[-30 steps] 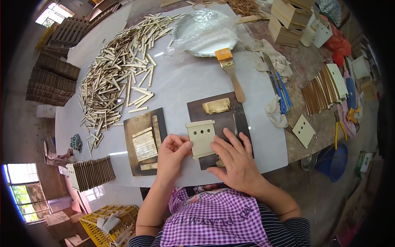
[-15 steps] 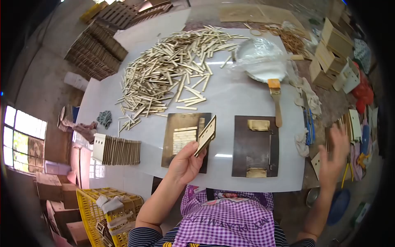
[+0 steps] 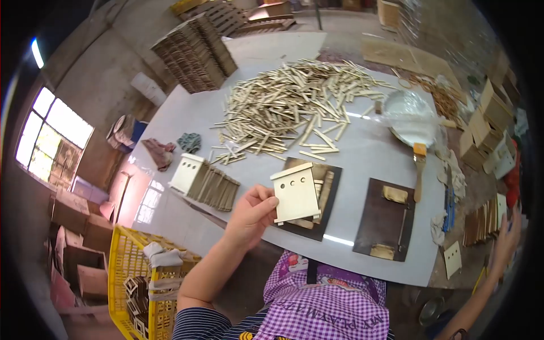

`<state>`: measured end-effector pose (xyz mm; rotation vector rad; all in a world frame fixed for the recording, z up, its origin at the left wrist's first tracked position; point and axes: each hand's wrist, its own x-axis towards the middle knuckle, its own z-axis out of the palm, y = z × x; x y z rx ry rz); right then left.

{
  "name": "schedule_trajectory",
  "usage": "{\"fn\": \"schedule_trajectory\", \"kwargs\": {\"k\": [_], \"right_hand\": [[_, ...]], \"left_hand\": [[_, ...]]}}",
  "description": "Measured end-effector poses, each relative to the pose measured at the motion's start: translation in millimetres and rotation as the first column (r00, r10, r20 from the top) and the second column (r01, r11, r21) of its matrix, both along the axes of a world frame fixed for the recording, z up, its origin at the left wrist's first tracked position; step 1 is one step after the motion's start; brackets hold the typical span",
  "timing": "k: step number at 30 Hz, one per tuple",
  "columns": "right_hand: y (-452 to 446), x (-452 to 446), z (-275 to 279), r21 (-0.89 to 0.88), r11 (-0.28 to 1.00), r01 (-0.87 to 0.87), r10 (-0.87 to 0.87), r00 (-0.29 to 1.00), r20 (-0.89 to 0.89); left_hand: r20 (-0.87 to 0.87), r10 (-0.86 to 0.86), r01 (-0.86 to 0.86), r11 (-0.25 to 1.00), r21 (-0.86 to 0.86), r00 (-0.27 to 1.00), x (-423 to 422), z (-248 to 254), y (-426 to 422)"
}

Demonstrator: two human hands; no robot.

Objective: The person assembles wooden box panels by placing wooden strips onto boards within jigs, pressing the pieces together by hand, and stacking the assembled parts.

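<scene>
My left hand (image 3: 254, 214) pinches the left edge of a pale wooden panel (image 3: 296, 198) with three round holes and a strip along its top and bottom. The panel is held upright in front of a dark board (image 3: 330, 212) bearing light strips. A second dark board (image 3: 377, 226) lies to the right, with pale blocks at its top and bottom. Far right, my right hand (image 3: 506, 241) is blurred beside a row of stacked panels (image 3: 481, 222); its fingers are smeared and what they touch is unclear. A loose holed panel (image 3: 453, 259) lies near it.
A heap of thin sticks (image 3: 283, 105) covers the table's back. A brush (image 3: 419, 170) lies below a plastic-covered bowl (image 3: 408, 116). Stacked panels (image 3: 212, 184) stand at the left. A yellow crate (image 3: 122, 272) is at lower left; blue-handled tools (image 3: 449, 201) lie at right.
The right hand has left the panel and moved far right to the stacked panels. My left hand has lifted the panel from the right board and carried it left. The view has swung left.
</scene>
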<state>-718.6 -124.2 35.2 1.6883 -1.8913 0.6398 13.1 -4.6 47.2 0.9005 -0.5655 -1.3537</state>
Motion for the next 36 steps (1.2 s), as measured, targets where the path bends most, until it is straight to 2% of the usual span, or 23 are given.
{"fn": "schedule_trajectory", "kwargs": {"k": [2, 3, 5, 6, 8, 11, 15, 18, 20, 22, 23, 24, 26, 27, 28, 30, 31, 32, 35, 36], "right_hand": [[-2.9, -8.4, -15.8, 0.071, 0.994, -0.084, 0.074, 0.988, 0.137], [-7.4, -14.3, -21.1, 0.060, 0.992, -0.108, 0.098, 0.985, 0.145], [-15.2, -27.3, -29.1, 0.162, 0.984, -0.077, 0.028, 0.959, 0.283], [-18.9, -32.2, -31.6, 0.216, 0.974, -0.063, -0.015, 0.939, 0.343], [-23.5, -41.6, -37.0, 0.218, 0.973, -0.070, -0.010, 0.939, 0.344], [-30.7, -50.3, -42.0, 0.233, 0.971, -0.061, -0.023, 0.939, 0.342], [-36.6, -65.0, -44.9, 0.188, 0.974, -0.125, 0.066, 0.955, 0.289], [-39.3, -69.1, -42.5, 0.115, 0.993, -0.034, 0.025, 0.996, 0.082], [-38.2, -67.1, -40.0, 0.067, 0.997, -0.043, 0.040, 0.998, 0.044], [-34.4, -63.5, -39.5, -0.028, 0.997, -0.065, 0.064, 0.998, -0.028], [-29.3, -50.2, -35.4, -0.027, 0.998, -0.063, 0.062, 0.998, -0.030], [-20.8, -23.5, -26.7, -0.045, 0.993, -0.105, 0.108, 0.991, 0.082], [-5.3, 24.2, -9.8, -0.091, 0.979, -0.181, 0.200, 0.933, 0.299], [-0.8, 31.6, -4.8, -0.089, 0.980, -0.179, 0.198, 0.934, 0.299], [3.2, 35.6, 0.4, -0.032, 0.989, -0.145, 0.149, 0.969, 0.199], [10.6, 46.6, 9.9, 0.070, 0.996, -0.060, 0.061, 0.998, -0.012], [14.4, 61.9, 15.4, 0.072, 0.996, -0.060, 0.061, 0.998, -0.012], [17.7, 78.4, 18.5, 0.073, 0.992, -0.107, 0.107, 0.994, 0.006], [29.7, 145.3, 32.8, 0.075, 0.977, -0.200, 0.197, 0.980, 0.038], [33.9, 169.9, 36.0, 0.097, 0.968, -0.232, 0.219, 0.967, 0.130]], "left_hand": [[0.364, 0.134, -0.093, 0.987, -0.129, 0.922, 21.4, 26.4, 7.8], [0.370, 0.159, -0.115, 0.983, -0.140, 0.915, 35.7, 37.0, 12.0], [0.589, 0.288, -0.173, 0.954, -0.244, 0.755, 68.6, 60.1, 22.2], [0.591, 0.303, -0.186, 0.950, -0.252, 0.748, 84.2, 71.5, 26.9], [0.705, 0.358, -0.229, 0.934, -0.276, 0.612, 114.4, 92.2, 36.0], [0.772, 0.346, -0.304, 0.930, -0.206, 0.533, 155.0, 112.4, 47.0], [0.800, 0.253, -0.324, 0.943, -0.078, 0.544, 190.8, 122.9, 53.7], [0.795, 0.228, -0.326, 0.945, -0.040, 0.563, 209.4, 116.4, 50.2], [0.790, 0.213, -0.325, 0.946, -0.019, 0.574, 211.2, 113.8, 46.4], [0.828, 0.180, -0.318, 0.948, -0.002, 0.530, 208.1, 110.2, 39.4], [0.846, 0.162, -0.315, 0.949, 0.007, 0.507, 207.0, 109.3, 36.6], [0.846, 0.160, -0.313, 0.950, 0.008, 0.509, 208.5, 107.2, 34.7], [0.889, 0.156, -0.327, 0.945, -0.008, 0.431, 214.2, 99.6, 30.7], [0.908, 0.153, -0.332, 0.943, -0.017, 0.390, 215.4, 97.5, 29.0], [0.908, 0.151, -0.330, 0.944, -0.015, 0.391, 213.6, 96.9, 27.9], [0.992, 0.081, -0.386, 0.922, -0.039, 0.095, 203.5, 95.7, 26.4], [0.998, 0.037, -0.411, 0.910, -0.058, -0.058, 197.1, 95.5, 25.9], [0.998, 0.034, -0.410, 0.910, -0.055, -0.058, 186.8, 96.8, 25.3], [0.944, -0.054, -0.429, 0.898, -0.096, -0.324, 145.3, 107.2, 22.2], [0.945, -0.054, -0.429, 0.898, -0.095, -0.322, 138.2, 110.2, 20.6]]}}
